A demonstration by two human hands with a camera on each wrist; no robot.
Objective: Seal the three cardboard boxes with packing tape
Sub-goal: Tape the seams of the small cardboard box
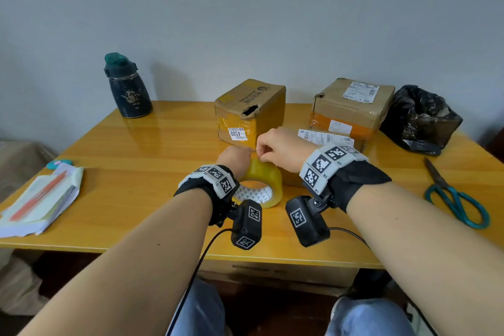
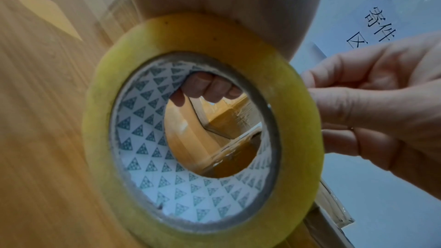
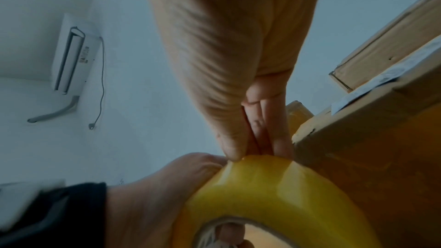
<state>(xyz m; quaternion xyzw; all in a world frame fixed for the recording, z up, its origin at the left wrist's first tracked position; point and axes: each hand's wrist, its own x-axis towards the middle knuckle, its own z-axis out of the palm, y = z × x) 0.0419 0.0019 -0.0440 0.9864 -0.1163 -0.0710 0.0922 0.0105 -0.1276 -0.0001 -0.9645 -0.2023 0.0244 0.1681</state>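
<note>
A yellow packing tape roll (image 1: 263, 176) stands on edge on the wooden table (image 1: 136, 150). My left hand (image 1: 237, 157) grips it from the left, with fingers (image 2: 207, 86) hooked through the patterned core. My right hand (image 1: 260, 155) pinches the tape end on top of the roll (image 3: 274, 186) between thumb (image 3: 230, 150) and fingers. One cardboard box (image 1: 251, 112) stands just behind the hands, a second box (image 1: 351, 106) is at the back right, and a low third box (image 1: 324, 138) with a white label lies mostly hidden behind my right wrist.
A dark bottle (image 1: 128, 87) stands at the back left. Papers with an orange pen (image 1: 41, 199) lie at the left edge. Teal-handled scissors (image 1: 455, 196) lie at the right, and a black plastic bag (image 1: 420, 114) sits beyond them.
</note>
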